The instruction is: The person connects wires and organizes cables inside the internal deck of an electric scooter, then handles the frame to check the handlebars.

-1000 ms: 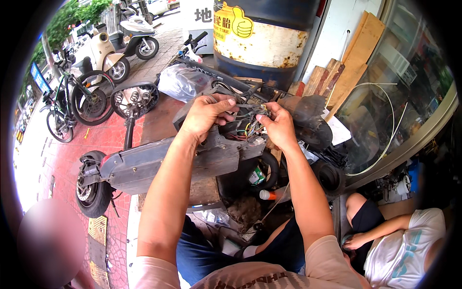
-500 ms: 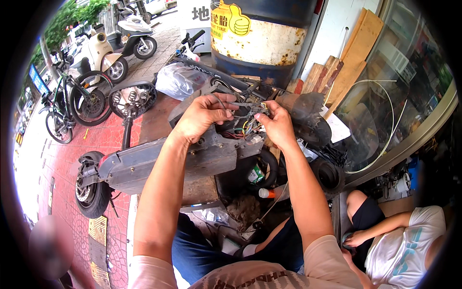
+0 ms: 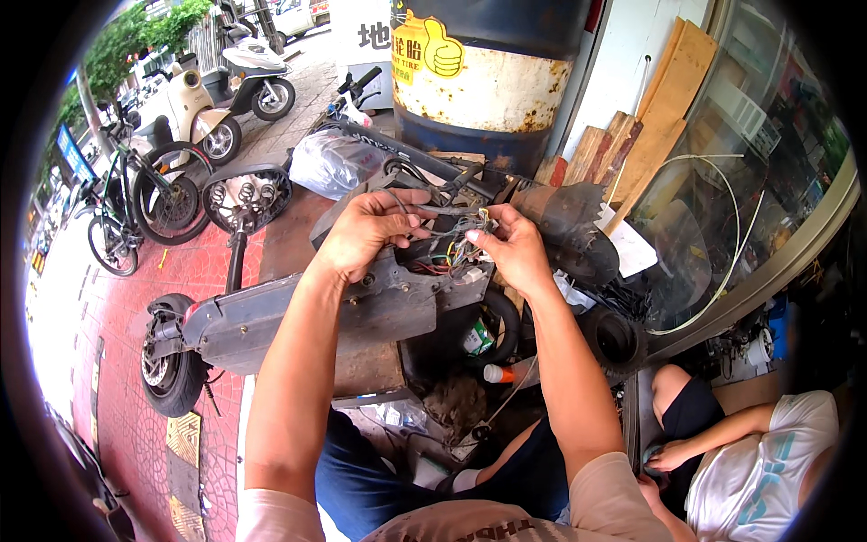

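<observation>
Elbows deep in scooter wiring

Both the left hand point(image 3: 366, 230) and right hand point(image 3: 517, 248) pinch strands of the wire bundle point(image 3: 456, 244) spilling from the open electric scooter point(image 3: 361, 312) deck; tugging could probably pop a connector loose.

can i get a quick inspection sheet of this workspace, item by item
surface: grey scooter deck lying on its side over red paving.
job's things: bundle of coloured wires at the opened deck, between both hands.
clutter: clear plastic bag, small bottles and dirt under the deck, planks against the wall.
grips: left hand pinches a dark wire; right hand pinches the wire ends.
cables: white cable looped by the glass; black hose below the deck.
surroundings: rusty blue-and-white drum, parked scooters, bicycle, a seated person in a white shirt at lower right.
</observation>
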Demonstrator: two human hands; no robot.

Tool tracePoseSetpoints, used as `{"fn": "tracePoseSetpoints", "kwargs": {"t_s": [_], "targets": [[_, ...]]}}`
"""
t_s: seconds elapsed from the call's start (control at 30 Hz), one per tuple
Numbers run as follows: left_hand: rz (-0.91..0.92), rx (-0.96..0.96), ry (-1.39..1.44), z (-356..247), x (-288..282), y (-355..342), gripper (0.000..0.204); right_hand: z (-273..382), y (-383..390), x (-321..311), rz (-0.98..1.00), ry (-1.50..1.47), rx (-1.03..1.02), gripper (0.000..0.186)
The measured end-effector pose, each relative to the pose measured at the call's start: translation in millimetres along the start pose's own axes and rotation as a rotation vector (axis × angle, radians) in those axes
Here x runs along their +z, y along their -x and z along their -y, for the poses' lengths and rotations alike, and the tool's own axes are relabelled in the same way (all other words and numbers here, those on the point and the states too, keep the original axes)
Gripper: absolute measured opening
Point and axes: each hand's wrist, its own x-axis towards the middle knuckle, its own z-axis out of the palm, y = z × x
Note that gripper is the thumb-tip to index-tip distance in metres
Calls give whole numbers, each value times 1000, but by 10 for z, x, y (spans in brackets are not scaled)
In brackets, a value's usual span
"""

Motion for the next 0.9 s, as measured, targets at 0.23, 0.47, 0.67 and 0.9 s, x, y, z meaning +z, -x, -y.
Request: {"fn": "tracePoseSetpoints", "kwargs": {"t_s": [0.23, 0.47, 0.67, 0.9], "targets": [[-27, 5, 110, -32, 20, 21, 37, 74, 264, -152, 125, -214, -131, 67], [-59, 14, 166, -34, -3, 44, 31, 168, 792, 139, -33, 53, -105, 56], [-151, 36, 90, -74, 38, 53, 24, 475, 1401, 751, 66, 724, -354, 95], [-171, -6, 181, -124, 97, 43, 20, 439, 1394, 466, 142, 598, -399, 65]]}}
